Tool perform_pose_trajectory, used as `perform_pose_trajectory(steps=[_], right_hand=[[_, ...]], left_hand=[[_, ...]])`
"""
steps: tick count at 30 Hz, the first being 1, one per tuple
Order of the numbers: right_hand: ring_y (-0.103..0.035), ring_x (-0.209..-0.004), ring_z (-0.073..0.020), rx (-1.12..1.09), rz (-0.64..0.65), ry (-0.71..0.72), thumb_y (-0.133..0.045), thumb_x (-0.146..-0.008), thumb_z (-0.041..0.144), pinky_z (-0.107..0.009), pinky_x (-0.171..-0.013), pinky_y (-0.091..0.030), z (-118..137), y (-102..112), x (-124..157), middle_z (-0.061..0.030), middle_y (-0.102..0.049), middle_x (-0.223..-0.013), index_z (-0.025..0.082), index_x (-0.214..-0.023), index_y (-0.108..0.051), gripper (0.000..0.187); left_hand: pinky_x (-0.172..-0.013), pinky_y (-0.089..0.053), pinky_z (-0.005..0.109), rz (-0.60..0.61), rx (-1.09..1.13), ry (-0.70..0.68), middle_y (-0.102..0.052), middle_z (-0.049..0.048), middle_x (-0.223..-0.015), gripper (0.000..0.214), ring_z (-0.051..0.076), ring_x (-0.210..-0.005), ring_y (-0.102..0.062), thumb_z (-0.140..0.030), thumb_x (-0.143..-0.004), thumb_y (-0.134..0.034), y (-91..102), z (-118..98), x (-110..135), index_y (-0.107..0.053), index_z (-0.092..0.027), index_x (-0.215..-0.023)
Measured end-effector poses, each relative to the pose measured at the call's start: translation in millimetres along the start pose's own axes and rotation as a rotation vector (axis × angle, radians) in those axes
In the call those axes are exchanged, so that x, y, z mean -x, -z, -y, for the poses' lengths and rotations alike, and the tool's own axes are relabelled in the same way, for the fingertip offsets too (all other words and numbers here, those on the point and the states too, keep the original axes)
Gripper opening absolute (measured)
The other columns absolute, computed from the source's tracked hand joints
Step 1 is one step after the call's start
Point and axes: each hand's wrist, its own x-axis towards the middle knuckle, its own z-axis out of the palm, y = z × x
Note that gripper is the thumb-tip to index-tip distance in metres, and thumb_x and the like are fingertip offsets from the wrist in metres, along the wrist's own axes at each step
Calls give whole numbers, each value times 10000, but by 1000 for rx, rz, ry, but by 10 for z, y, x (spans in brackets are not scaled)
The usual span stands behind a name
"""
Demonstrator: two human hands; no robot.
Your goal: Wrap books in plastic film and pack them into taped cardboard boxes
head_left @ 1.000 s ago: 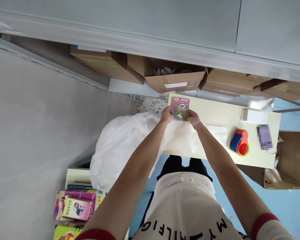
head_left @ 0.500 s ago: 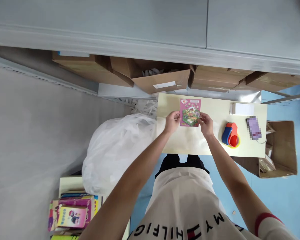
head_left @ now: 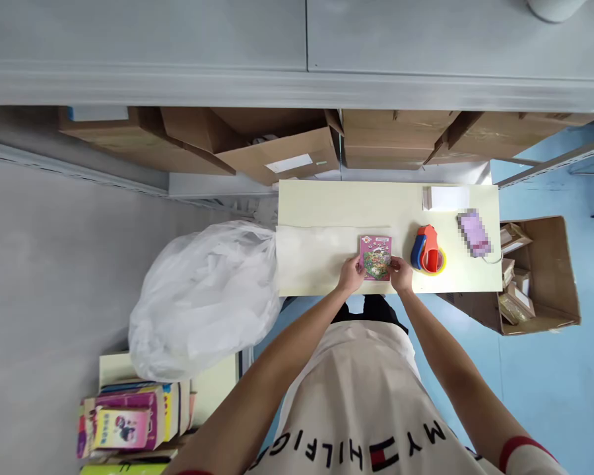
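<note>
A small purple book (head_left: 376,249) with a colourful garden picture on its cover is low over the near edge of the cream table (head_left: 336,201). My left hand (head_left: 351,274) grips its left edge, and my right hand (head_left: 400,274) has hold of the lower right edge. Under the book a thin whitish sheet (head_left: 311,260) is spread along the table's near left part. Just right of my right hand stands a red and blue tape dispenser (head_left: 428,251) with a yellow-edged roll.
A white box-like stack (head_left: 448,198) and a blurred purple phone (head_left: 474,233) lie at the table's right. A carton of parcels (head_left: 549,277) stands beyond. On the left are a bulging white plastic bag (head_left: 202,303) and stacked books (head_left: 129,422). Cardboard boxes (head_left: 287,152) line the shelf behind.
Both hands have drawn the book toward my body, down to the table's near edge over the sheet. The camera view has shifted, so the table appears further left.
</note>
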Motion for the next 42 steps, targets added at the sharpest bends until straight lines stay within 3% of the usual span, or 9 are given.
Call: perform_pose_trajectory(steps=[5,10,14,17,20,26,34,38,42], right_hand=[[-626,-1038,-288,169,-42,124,-567,-758,223,-474,-947,-492,-98,-38,70,-147,-665,-1103,179,-1122,-656,377],[-432,-1324,-362,341,-135,204,-600,-746,294,-553,-1043,-392,-174,-59,211,-221,-477,-1388,153,-1350,-459,636],[-577,-1144,-326,208,-94,3,-698,-671,360,-484,-945,-466,-139,-7,43,-158,-614,-1225,210,-1305,-461,693],[-645,-931,-286,153,-37,-79,-766,-602,379,-469,-885,-481,-71,55,-122,-54,-691,-937,257,-1035,-599,480],[-651,-904,-269,107,30,-66,-771,-579,377,-440,-858,-496,2,74,-174,-44,-700,-880,240,-841,-614,335],[-670,-815,-213,-158,90,-116,-766,-576,420,-334,-701,-542,104,24,-88,-48,-726,-901,205,-967,-597,477],[-672,-902,-235,-339,173,-184,-742,-608,435,-356,-778,-541,186,168,83,-77,-730,-1013,186,-986,-616,470],[-675,-938,-241,-414,215,-143,-540,-769,555,-343,-743,-538,221,251,175,-81,-726,-1051,207,-1004,-618,427],[-684,-833,-263,-437,278,-188,-333,-821,630,-371,-659,-523,187,439,186,-105,-731,-899,210,-928,-624,522]], left_hand=[[-1066,-454,483,-55,-209,-34,-551,175,-1281,630,325,-1260,-507,-159,-760,-679,-155,-69,115,-514,-137,-1368],[-1077,-428,492,24,-384,-103,-467,171,-1347,687,325,-1261,-483,-173,-771,-654,-210,-125,205,-435,-172,-1423],[-1061,-431,475,81,-423,-53,-421,172,-1388,713,329,-1270,-461,-226,-784,-658,-187,-141,197,-399,-183,-1447],[-1052,-430,477,104,-409,-35,-394,184,-1421,703,342,-1273,-448,-240,-792,-652,-166,-152,195,-405,-168,-1445],[-1055,-422,489,107,-376,-42,-399,188,-1417,693,350,-1276,-431,-245,-791,-650,-154,-155,198,-417,-159,-1437],[-1081,-381,500,79,-311,-95,-463,209,-1329,661,352,-1283,-410,-208,-782,-635,-173,-146,190,-450,-109,-1408],[-1068,-372,478,172,-356,-153,-496,178,-1283,676,351,-1221,-460,-270,-773,-657,-199,-249,256,-465,-116,-1403],[-1049,-389,491,201,-326,-177,-489,193,-1324,698,378,-1227,-453,-294,-747,-699,-195,-295,275,-482,-119,-1386],[-1091,-360,486,258,-299,-233,-490,178,-1342,699,363,-1257,-464,-277,-744,-712,-208,-324,285,-482,-151,-1392]])
